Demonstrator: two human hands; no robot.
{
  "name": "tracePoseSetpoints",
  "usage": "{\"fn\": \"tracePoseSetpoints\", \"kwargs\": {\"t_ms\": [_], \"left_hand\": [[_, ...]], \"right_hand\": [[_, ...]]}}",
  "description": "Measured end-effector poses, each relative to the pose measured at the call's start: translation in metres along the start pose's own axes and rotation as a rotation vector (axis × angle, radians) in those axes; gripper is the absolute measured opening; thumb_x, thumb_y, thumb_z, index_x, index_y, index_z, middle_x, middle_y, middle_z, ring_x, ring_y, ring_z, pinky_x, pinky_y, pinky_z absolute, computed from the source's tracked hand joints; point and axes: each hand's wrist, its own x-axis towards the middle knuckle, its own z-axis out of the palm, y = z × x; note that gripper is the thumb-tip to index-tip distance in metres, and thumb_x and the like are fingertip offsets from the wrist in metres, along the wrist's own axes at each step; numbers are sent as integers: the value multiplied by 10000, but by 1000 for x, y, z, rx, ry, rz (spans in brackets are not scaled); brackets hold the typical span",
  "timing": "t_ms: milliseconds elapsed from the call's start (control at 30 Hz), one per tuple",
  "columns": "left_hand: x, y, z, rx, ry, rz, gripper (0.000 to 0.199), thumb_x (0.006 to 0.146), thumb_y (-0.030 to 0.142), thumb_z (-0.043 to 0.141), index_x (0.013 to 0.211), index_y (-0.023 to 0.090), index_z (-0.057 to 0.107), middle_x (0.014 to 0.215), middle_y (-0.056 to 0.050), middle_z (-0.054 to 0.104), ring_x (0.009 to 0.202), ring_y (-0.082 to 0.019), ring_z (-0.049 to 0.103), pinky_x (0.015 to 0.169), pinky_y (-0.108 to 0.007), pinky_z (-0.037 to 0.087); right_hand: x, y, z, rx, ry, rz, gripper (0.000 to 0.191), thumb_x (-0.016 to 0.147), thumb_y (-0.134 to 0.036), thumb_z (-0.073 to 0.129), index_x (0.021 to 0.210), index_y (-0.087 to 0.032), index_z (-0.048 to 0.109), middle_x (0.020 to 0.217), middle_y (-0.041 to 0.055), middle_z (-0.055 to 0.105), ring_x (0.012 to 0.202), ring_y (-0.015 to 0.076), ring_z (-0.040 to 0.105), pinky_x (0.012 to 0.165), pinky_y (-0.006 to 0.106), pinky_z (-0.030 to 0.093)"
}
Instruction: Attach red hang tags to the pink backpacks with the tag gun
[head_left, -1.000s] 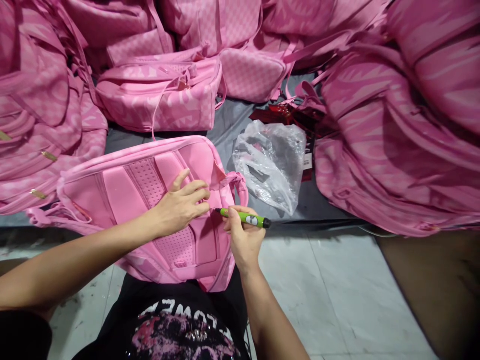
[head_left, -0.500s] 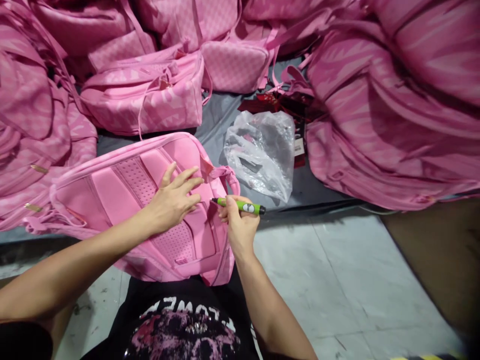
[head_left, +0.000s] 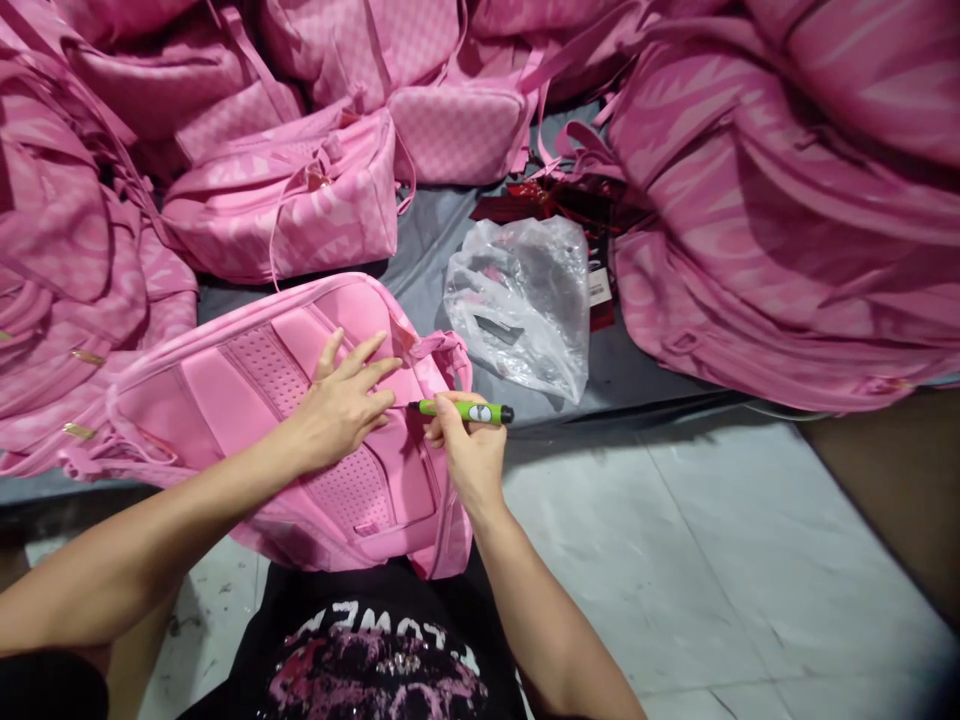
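Observation:
A pink backpack (head_left: 217, 405) lies with its padded, perforated back panel facing up, partly on the table edge and against my body. My left hand (head_left: 346, 408) rests on the panel with its fingers spread, pressing nothing but the fabric. In my right hand (head_left: 471, 440) is a green marker (head_left: 466, 411), gripped between thumb and fingers. Its dark tip points left and is at the panel, just right of my left fingertips. Whether the tip touches the fabric I cannot tell for certain. The black end of the marker points right.
Several pink bags are heaped at the back, among them a boxy bag (head_left: 300, 215) and a large backpack (head_left: 750, 220) at right. A clear plastic bag (head_left: 525, 310) lies on the grey cloth (head_left: 427, 250), beside dark red tags (head_left: 510, 205). Below is a tiled floor (head_left: 637, 560).
The marker and my right hand have shifted slightly left, bringing the tip nearer my left fingers. My left hand stays spread on the panel. The camera view has moved a little.

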Motion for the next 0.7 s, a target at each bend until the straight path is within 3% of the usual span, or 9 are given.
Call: {"fn": "tracePoseSetpoints", "kwargs": {"t_ms": [267, 533, 700], "left_hand": [[4, 0, 0, -32, -43, -44, 105, 898, 251, 608, 892, 169, 674, 1358, -81, 597, 1436, -362, 330, 1170, -711, 135], [7, -3, 3, -84, -73, -49, 118, 888, 265, 627, 927, 166, 677, 1370, -89, 590, 1441, -360, 323, 1180, -707, 84], [6, 5, 9, -47, -64, -72, 176, 894, 297, 616, 994, 177, 699, 1370, -81, 591, 1412, -350, 365, 1166, -663, 202]], "right_hand": [[2, 3, -1, -6, 24, -15, 289, 829, -444, 677, 874, -163, 627, 589, -14, 653, 454, 110, 579, 442, 211, 480], [9, -1, 1, -22, 42, -4, 319, 787, -457, 693, 872, -156, 631, 612, 10, 669, 464, 124, 582, 456, 233, 497], [2, -2, -10, -238, 106, -19, 430, 739, -548, 693, 907, -153, 672, 608, 37, 674, 546, 203, 650, 556, 318, 552]]}}
